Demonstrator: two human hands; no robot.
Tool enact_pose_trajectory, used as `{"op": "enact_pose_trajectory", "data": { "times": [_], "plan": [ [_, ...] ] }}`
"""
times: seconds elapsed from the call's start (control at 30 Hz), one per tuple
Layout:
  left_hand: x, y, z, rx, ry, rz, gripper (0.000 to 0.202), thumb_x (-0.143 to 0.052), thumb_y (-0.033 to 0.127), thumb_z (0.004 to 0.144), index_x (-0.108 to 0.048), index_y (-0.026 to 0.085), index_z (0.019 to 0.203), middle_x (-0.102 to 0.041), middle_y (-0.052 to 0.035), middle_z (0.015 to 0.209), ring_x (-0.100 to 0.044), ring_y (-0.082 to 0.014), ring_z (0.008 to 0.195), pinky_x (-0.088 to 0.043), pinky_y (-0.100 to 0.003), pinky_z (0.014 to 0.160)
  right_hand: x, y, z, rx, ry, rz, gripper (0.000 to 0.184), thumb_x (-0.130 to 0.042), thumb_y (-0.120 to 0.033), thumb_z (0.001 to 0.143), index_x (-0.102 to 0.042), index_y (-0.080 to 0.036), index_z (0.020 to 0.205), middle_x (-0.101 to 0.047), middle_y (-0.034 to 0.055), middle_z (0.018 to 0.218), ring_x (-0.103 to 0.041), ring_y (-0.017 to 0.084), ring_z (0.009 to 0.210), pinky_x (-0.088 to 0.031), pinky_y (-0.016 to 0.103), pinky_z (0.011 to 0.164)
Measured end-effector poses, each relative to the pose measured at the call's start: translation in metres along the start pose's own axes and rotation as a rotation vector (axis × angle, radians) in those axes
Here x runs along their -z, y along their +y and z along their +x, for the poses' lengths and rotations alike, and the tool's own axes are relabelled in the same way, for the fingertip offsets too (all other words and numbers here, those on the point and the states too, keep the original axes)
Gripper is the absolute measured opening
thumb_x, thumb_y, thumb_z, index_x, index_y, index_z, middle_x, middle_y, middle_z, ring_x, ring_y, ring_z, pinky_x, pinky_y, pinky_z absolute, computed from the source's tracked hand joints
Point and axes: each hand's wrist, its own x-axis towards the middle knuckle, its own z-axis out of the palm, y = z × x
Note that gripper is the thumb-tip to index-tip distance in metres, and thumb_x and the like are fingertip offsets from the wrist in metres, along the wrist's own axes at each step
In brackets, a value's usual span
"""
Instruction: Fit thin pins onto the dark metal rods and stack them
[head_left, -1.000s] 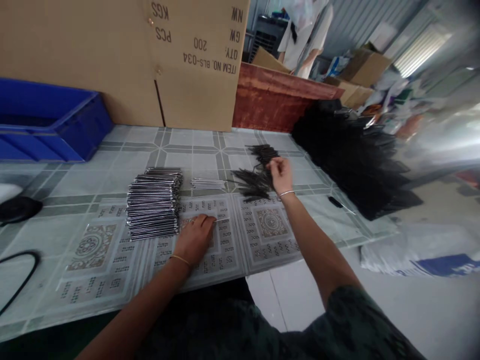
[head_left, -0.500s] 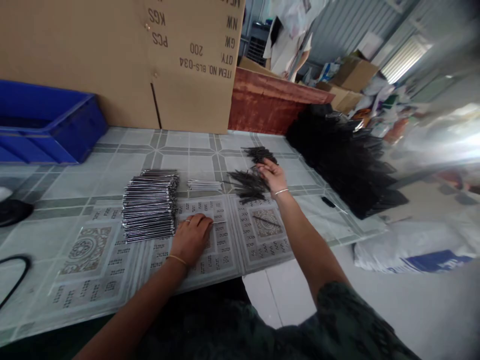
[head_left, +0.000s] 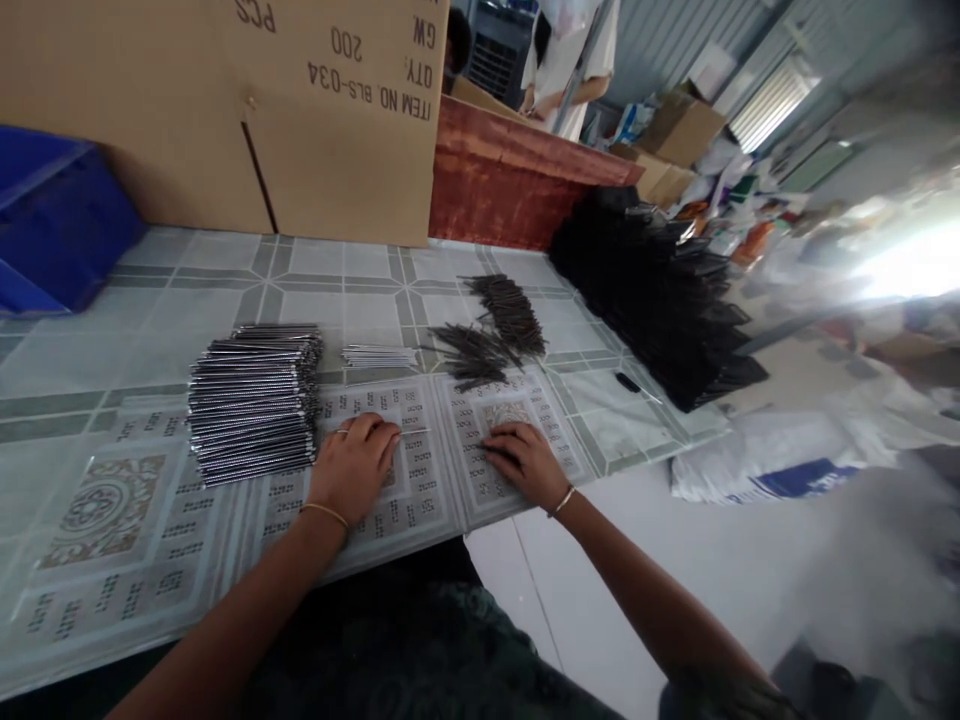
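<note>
My left hand [head_left: 354,467] rests low over the table, closed on a thin silvery rod [head_left: 416,431] whose end sticks out to the right past the fingertips. Opposite it, my right hand [head_left: 527,462] is closed, thumb and fingers pinching a thin dark strip [head_left: 484,447] that shows only a short end. Left of my left hand lies a big stack of dark, shiny ridged rods [head_left: 253,405]. Behind the hands are a small row of plain silvery rods [head_left: 379,356], a loose heap of dark strips [head_left: 474,352] and a neater pile of dark strips [head_left: 511,312].
A blue bin [head_left: 64,225] and a large cardboard box [head_left: 341,170] stand along the back of the patterned tabletop [head_left: 322,262]. At right are a black heap [head_left: 649,290] and a small black-handled tool [head_left: 628,382]. Another person [head_left: 574,70] is behind the red-brown panel [head_left: 506,180].
My right hand has left the dark strip piles and come down towards me, now pinching a dark strip near the front edge. My left hand still holds the rod. The view has shifted.
</note>
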Motion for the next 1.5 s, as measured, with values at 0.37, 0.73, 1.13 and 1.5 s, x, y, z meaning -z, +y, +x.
{"op": "enact_pose_trajectory", "data": {
  "times": [0.37, 0.73, 1.13, 1.5],
  "plan": [
    [0.002, -0.002, 0.002, -0.029, -0.046, -0.059, 0.034, -0.039, 0.035, 0.098, -0.069, 0.021, 0.103, -0.067, -0.0078, 0.099, -0.059, -0.0266, 0.095, -0.047, -0.042, 0.084, -0.044, -0.024, 0.062, 0.010, 0.064, 0.323, 0.022, -0.051, -0.017, 0.093, -0.064, -0.021, 0.111, -0.070, 0.0061, 0.106, -0.064, 0.018, 0.100, -0.049, 0.035, 0.093],
    [0.000, -0.004, 0.004, -0.047, -0.029, -0.135, 0.029, -0.042, 0.033, 0.098, -0.068, 0.020, 0.101, -0.067, -0.0074, 0.096, -0.060, -0.0228, 0.094, -0.046, -0.039, 0.087, -0.046, -0.033, 0.070, -0.008, 0.042, 0.428, 0.013, -0.060, -0.023, 0.090, -0.069, -0.020, 0.098, -0.072, 0.0036, 0.093, -0.066, 0.016, 0.088, -0.051, 0.030, 0.084],
    [-0.002, -0.008, 0.004, -0.036, 0.003, -0.235, 0.031, -0.040, 0.035, 0.099, -0.066, 0.019, 0.103, -0.070, -0.0070, 0.098, -0.062, -0.0239, 0.092, -0.047, -0.040, 0.086, -0.048, -0.036, 0.069, 0.010, 0.059, 0.437, 0.012, -0.059, -0.023, 0.090, -0.066, -0.022, 0.099, -0.067, 0.0028, 0.090, -0.063, 0.016, 0.087, -0.050, 0.030, 0.082],
    [-0.004, -0.008, 0.004, -0.031, 0.010, -0.250, 0.030, -0.041, 0.034, 0.099, -0.066, 0.019, 0.103, -0.071, -0.0071, 0.097, -0.063, -0.0232, 0.091, -0.048, -0.040, 0.086, -0.050, -0.036, 0.070, -0.016, 0.064, 0.481, 0.013, -0.059, -0.025, 0.090, -0.066, -0.022, 0.100, -0.068, 0.0026, 0.090, -0.063, 0.016, 0.086, -0.050, 0.030, 0.082]
  ]
}}
